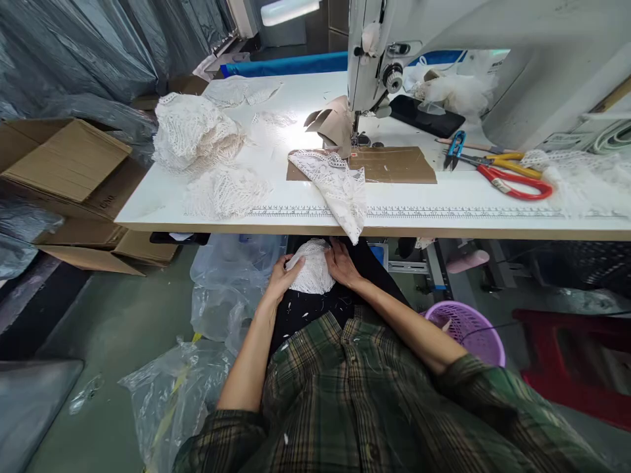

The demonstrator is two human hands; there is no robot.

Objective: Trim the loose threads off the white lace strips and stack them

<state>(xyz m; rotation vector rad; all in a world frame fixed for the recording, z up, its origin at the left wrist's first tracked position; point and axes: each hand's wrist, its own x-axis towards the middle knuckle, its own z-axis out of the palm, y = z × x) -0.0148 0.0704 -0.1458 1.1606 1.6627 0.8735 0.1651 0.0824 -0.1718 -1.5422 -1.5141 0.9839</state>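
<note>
A piece of white lace fabric [314,268] lies over my lap, just below the table's front edge. My left hand [282,277] grips its left side, the thumb on top and the fingers partly hidden. At the right side of the lace, my right hand [344,265] holds the edge with bent fingers. Above my hands, another white lace piece [340,187] hangs over the table edge, its upper end by the needle of the sewing machine [367,59].
Piled white lace [190,135] sits at the table's left. Red-handled scissors [515,184] and blue thread snips [454,150] lie right of the machine. A cardboard box [69,157] stands at left, a purple basket [468,328] on the floor at right.
</note>
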